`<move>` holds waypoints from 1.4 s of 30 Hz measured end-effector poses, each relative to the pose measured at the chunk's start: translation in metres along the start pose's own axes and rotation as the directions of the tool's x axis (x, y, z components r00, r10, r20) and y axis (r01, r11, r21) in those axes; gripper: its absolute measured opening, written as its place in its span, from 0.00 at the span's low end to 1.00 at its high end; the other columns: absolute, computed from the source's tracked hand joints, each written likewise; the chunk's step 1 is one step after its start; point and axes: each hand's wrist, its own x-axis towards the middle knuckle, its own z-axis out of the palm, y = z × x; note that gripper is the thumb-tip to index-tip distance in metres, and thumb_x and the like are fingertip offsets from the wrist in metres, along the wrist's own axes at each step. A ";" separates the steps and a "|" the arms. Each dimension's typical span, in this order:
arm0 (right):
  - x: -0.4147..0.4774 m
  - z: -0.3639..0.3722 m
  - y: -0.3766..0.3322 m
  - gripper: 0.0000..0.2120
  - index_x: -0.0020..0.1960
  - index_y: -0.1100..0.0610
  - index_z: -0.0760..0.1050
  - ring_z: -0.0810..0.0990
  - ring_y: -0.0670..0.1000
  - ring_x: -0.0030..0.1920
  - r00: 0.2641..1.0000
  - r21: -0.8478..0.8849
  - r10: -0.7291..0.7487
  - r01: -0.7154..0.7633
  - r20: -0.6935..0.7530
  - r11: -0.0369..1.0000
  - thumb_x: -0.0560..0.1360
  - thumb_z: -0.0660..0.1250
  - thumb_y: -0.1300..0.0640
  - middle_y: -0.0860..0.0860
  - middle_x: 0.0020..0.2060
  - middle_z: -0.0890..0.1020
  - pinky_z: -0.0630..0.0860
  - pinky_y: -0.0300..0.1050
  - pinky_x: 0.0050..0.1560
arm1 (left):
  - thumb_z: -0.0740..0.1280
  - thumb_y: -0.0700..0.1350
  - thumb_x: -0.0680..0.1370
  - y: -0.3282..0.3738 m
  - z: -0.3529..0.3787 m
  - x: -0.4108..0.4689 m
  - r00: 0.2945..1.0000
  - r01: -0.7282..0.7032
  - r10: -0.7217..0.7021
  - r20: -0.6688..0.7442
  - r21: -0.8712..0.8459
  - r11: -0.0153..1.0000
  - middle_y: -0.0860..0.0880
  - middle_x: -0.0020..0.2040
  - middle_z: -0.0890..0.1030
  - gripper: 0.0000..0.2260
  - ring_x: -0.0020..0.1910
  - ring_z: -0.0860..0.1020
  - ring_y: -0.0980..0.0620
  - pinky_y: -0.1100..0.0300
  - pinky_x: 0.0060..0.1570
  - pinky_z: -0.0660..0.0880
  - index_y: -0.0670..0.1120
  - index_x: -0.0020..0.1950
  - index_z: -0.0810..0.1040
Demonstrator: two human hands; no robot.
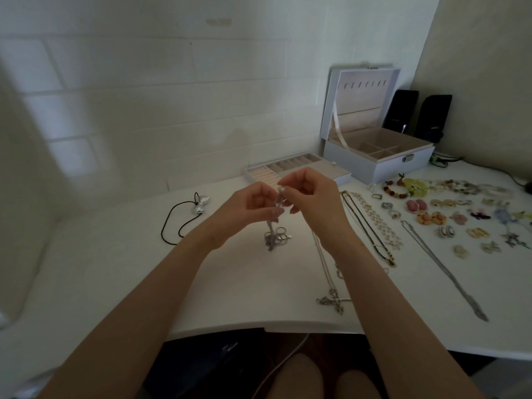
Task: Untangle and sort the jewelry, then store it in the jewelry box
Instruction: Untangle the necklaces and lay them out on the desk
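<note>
1. Both hands are raised over the desk [115,240], pinching the top of one silver tangle [273,226]. The left hand [253,205] and the right hand [311,197] have their fingertips closed on the chain, almost touching each other. The tangle hangs down, and its rings and pendants rest on the desk between the wrists.
2. Sorting looks well advanced. To the right, necklaces [371,220] lie straightened side by side, a cross pendant [334,302] lies near the front edge, and a long chain [443,269] lies further right.
3. Beyond these, earrings [431,217], rings [387,205] and bead bracelets [397,188] are spread out, many of them in pairs.
4. A black cord necklace [184,217] lies apart on the left.
5. Storing seems not yet begun. The box [403,165] stands open at the back with its visible compartments empty, and the tray [288,168] just beside it also looks empty.
6. What seems left is freeing this tangle, then putting everything away.
7. The desk is white and smooth, set in a corner against a pale tiled wall. Two dark speakers [417,116] stand behind the box. The light is dim.
</note>
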 end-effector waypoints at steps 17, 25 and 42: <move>-0.004 -0.011 0.003 0.07 0.53 0.62 0.76 0.72 0.46 0.28 0.979 0.309 0.163 -0.195 0.125 0.931 0.80 0.60 0.63 0.53 0.35 0.80 0.70 0.36 0.31 | 0.60 0.40 0.79 0.001 -0.003 0.002 0.997 -0.015 0.003 -0.076 -0.165 0.986 0.50 0.31 0.73 0.09 0.26 0.66 0.57 0.66 0.29 0.64 0.42 0.41 0.76; -0.007 -0.008 0.003 0.09 0.44 0.62 0.81 0.67 0.41 0.26 0.974 -0.021 0.166 -0.164 0.154 0.986 0.73 0.71 0.55 0.45 0.24 0.72 0.64 0.32 0.27 | 0.63 0.46 0.75 0.000 -0.004 0.001 0.999 -0.028 0.026 -0.020 -0.141 0.990 0.53 0.27 0.69 0.08 0.27 0.64 0.56 0.66 0.29 0.62 0.41 0.40 0.72; -0.016 -0.024 -0.019 0.11 0.31 0.56 0.69 0.68 0.51 0.27 0.996 0.361 -0.072 0.052 0.042 0.931 0.72 0.64 0.58 0.56 0.36 0.83 0.64 0.37 0.27 | 0.60 0.41 0.79 -0.018 -0.023 0.012 0.848 0.163 -0.392 -0.355 -0.529 0.833 0.51 0.31 0.80 0.09 0.36 0.82 0.54 0.61 0.41 0.75 0.45 0.39 0.74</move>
